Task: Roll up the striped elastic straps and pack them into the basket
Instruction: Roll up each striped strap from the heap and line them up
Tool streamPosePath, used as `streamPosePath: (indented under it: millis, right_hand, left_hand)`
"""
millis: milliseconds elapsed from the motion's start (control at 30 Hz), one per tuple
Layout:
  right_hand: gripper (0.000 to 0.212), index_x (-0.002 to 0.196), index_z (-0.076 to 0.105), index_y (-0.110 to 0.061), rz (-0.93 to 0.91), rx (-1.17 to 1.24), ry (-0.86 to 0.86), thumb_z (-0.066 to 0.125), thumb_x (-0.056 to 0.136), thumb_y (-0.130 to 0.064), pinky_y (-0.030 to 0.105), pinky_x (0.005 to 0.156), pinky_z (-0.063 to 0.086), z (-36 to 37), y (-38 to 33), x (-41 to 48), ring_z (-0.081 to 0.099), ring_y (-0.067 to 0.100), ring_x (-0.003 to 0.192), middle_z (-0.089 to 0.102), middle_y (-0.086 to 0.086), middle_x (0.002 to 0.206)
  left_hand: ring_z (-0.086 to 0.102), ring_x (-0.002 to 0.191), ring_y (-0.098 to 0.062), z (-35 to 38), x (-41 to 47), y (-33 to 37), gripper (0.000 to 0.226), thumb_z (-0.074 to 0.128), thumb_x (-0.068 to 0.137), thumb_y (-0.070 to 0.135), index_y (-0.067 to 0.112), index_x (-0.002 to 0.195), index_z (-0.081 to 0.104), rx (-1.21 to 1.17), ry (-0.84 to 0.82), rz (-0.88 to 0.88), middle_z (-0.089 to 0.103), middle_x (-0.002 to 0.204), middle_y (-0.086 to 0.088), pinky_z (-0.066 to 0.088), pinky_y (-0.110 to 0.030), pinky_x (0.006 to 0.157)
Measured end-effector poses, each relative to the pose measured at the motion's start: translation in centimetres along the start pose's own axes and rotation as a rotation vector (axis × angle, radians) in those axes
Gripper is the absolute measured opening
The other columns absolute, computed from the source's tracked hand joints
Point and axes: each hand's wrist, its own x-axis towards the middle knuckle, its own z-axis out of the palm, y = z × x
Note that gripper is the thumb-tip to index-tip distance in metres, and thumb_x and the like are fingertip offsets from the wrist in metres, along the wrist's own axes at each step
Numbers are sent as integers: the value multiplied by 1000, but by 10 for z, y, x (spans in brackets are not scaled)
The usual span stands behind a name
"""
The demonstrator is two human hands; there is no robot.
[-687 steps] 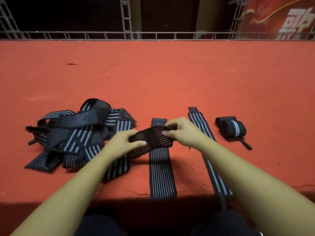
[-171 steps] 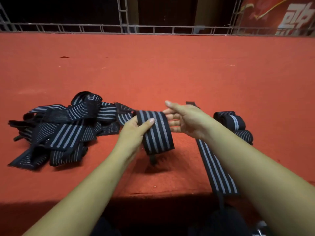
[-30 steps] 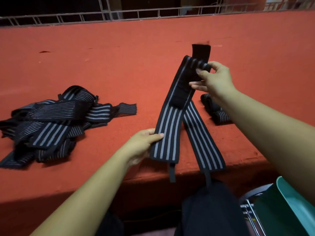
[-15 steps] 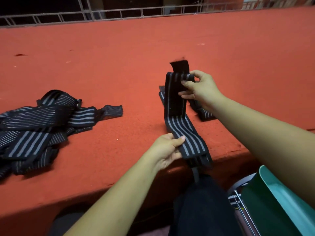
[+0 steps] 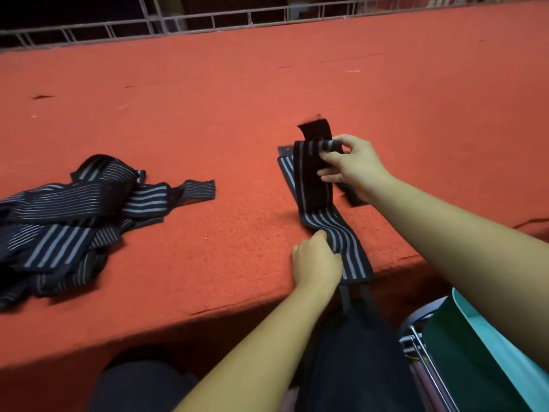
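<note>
Red felt-like cloth is covering the surface [image 5: 267, 84], and I am stretching one striped strap [image 5: 312, 185] above it. My hands are working apart. The right hand [image 5: 356, 168] is pinching the far end just under the black tab [image 5: 316, 130] and lifting it so the band runs straight. The left hand [image 5: 316, 261] is gripping the near end at the surface's edge to keep it taut, probably for rolling. A second strap [image 5: 285, 171] is lying flat beneath. The unrolled pile [image 5: 74, 209] is sitting well to the left. A green container [image 5: 457, 352], perhaps the basket, is standing below my right forearm.
</note>
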Motion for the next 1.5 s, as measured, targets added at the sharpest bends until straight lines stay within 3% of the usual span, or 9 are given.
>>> streamPosePath:
  millis: [167,300,600,767,900,1133,1233,1400,1500]
  right_hand:
    - [10,96,62,-18,22,61,6,64,95,-8,32,65,62,3,-2,-1,73,27,70,67,12,99]
    - [9,100,62,-16,58,125,1,65,95,-10,34,64,62,7,-5,-2,74,29,71,66,15,104]
    - [15,98,61,-23,196,155,34,67,92,-11,22,46,40,59,6,0,50,11,46,62,4,76]
    - [18,100,58,-23,224,119,77,64,93,-8,20,43,35,74,9,7,46,9,43,59,3,75]
    - [21,104,56,-23,228,74,137,63,94,-6,18,40,35,71,13,13,45,9,43,57,4,75]
    - [25,109,55,-21,256,9,141,62,93,-3,18,40,36,71,30,18,49,8,38,58,5,76]
    - [22,100,53,-19,291,21,101,59,90,-1,18,37,36,75,37,18,49,10,37,59,9,75]
    - [21,88,50,-20,440,65,-94,58,87,-1,21,47,38,96,49,10,46,13,44,55,8,74]
    - [22,80,50,-22,483,113,-111,57,91,-3,24,51,41,103,53,8,51,14,52,59,3,74]
  left_hand:
    - [62,80,-14,-27,8,-24,15,73,81,-1,4,90,62,-471,-153,6,66,85,-1,53,-38,84]
    - [62,79,-10,-87,8,-68,21,73,83,-5,14,87,64,-605,-225,-41,68,87,-2,50,-22,78]
    - [60,57,2,-165,-19,-142,1,69,91,4,5,90,69,-294,-293,-190,69,72,4,46,-12,58]
    - [55,71,-9,-156,-23,-141,11,73,89,13,14,91,62,15,-171,-101,61,74,8,39,-25,66]
    - [50,72,-10,-156,-21,-141,38,79,82,17,17,106,50,31,-188,-107,52,80,7,39,-29,67]
    - [53,71,-15,-166,-4,-142,26,70,87,6,19,98,49,-69,-238,-135,56,82,1,41,-29,63]
    - [53,72,-18,-202,5,-156,29,70,85,4,20,97,49,139,-229,-144,58,82,-1,39,-27,58]
    - [60,108,-28,-242,19,-182,28,65,88,19,26,113,56,601,-197,-255,66,118,-9,47,-33,92]
    - [43,136,-29,-212,23,-176,71,71,85,50,20,143,44,431,-98,6,48,145,-11,35,-42,114]
